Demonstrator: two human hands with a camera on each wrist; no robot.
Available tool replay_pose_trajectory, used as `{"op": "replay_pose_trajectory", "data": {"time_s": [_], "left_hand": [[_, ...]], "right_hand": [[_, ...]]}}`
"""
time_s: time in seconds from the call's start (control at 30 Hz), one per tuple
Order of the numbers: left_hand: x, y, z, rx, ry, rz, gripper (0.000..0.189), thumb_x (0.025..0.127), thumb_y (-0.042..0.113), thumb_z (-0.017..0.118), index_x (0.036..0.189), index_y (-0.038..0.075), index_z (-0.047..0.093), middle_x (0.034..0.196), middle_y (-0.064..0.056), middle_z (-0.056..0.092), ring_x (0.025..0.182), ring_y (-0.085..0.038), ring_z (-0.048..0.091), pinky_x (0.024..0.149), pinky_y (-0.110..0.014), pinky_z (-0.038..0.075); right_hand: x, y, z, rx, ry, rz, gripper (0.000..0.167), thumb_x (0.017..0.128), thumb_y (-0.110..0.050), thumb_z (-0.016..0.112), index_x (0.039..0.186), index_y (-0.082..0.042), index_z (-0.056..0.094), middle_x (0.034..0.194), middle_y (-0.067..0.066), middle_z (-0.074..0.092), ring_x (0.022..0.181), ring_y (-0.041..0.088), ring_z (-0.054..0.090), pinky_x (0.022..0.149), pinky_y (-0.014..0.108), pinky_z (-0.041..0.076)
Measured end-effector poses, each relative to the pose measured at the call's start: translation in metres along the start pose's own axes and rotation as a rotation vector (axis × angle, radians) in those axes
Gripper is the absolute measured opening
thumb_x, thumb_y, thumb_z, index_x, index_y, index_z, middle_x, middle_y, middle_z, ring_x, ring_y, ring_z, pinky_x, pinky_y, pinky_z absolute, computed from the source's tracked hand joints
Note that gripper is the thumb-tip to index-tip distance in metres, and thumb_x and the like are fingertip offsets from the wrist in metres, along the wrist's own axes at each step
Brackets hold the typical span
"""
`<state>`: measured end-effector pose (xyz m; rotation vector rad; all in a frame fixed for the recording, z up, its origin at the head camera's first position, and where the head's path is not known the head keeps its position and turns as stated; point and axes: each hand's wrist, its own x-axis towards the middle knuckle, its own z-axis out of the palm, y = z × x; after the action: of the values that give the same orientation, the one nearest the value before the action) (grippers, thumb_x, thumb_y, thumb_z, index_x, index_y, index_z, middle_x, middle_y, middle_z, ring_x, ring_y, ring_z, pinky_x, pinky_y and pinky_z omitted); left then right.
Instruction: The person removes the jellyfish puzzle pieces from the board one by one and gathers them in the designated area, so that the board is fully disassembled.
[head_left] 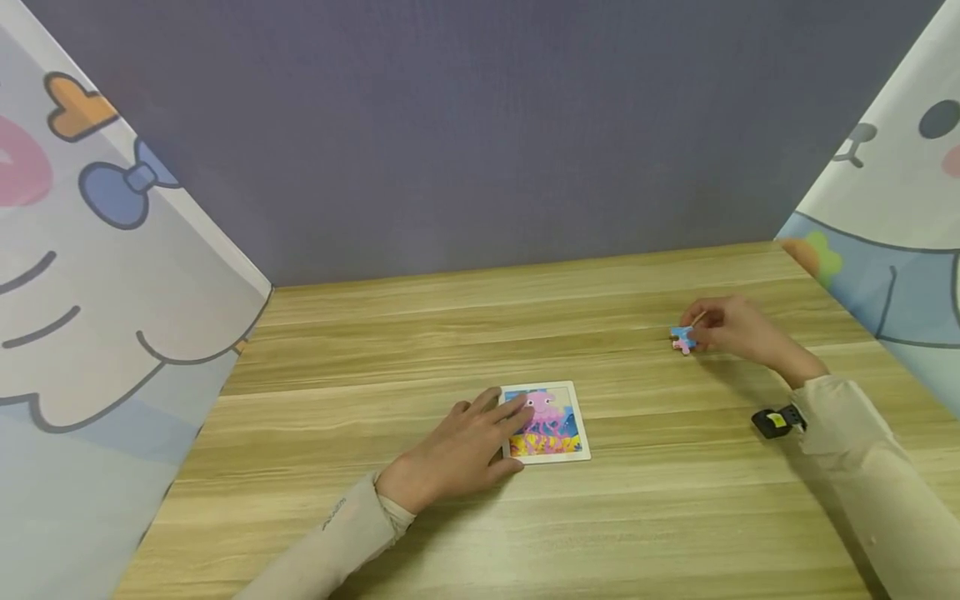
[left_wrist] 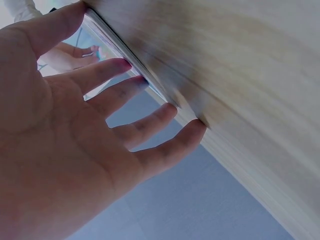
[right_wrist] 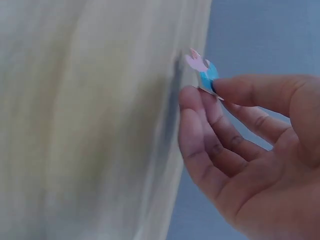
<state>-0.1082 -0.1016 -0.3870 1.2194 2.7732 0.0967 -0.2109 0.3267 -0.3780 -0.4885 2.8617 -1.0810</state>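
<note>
A square jigsaw puzzle [head_left: 562,421] in a white frame lies on the table, showing a pink jellyfish over blue and yellow. Its upper right part shows bare pale backing. My left hand [head_left: 468,442] rests over the puzzle's left side with fingers spread, fingertips on the picture and at the frame's edge. Off to the right, my right hand [head_left: 731,329] pinches a blue and pink puzzle piece [head_left: 682,337] between thumb and fingers. In the right wrist view the piece [right_wrist: 202,70] stands out past the fingertips, close over the table.
The wood-grain table [head_left: 375,350] meets a dark grey-blue wall [head_left: 480,142] at the back. Cartoon-printed panels flank it, one at the left [head_left: 112,292] and one at the right [head_left: 885,233]. A black device [head_left: 772,422] is strapped at my right wrist.
</note>
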Motion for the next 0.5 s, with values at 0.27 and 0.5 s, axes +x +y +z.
{"op": "replay_pose_trajectory", "data": {"time_s": [0.27, 0.5], "left_hand": [[0.0001, 0.0006, -0.0011, -0.003, -0.014, -0.010, 0.066, 0.099, 0.049, 0.056, 0.155, 0.019, 0.037, 0.161, -0.002, 0.032, 0.147, -0.034, 0.027, 0.106, -0.055, 0.039], [-0.0008, -0.0003, -0.0007, -0.004, -0.011, -0.015, 0.067, 0.099, 0.050, 0.056, 0.155, 0.019, 0.037, 0.161, -0.004, 0.032, 0.147, -0.034, 0.028, 0.105, -0.056, 0.040]], "right_hand": [[0.0019, 0.0037, 0.0048, 0.007, -0.112, 0.081, 0.019, 0.092, 0.000, 0.063, 0.109, 0.009, 0.064, 0.088, 0.011, 0.068, 0.065, 0.013, 0.060, 0.056, 0.027, 0.050], [0.0038, 0.0030, 0.0089, -0.063, -0.068, 0.052, 0.020, 0.085, -0.005, 0.074, 0.101, 0.005, 0.067, 0.081, 0.006, 0.067, 0.067, 0.009, 0.057, 0.057, 0.024, 0.046]]}}
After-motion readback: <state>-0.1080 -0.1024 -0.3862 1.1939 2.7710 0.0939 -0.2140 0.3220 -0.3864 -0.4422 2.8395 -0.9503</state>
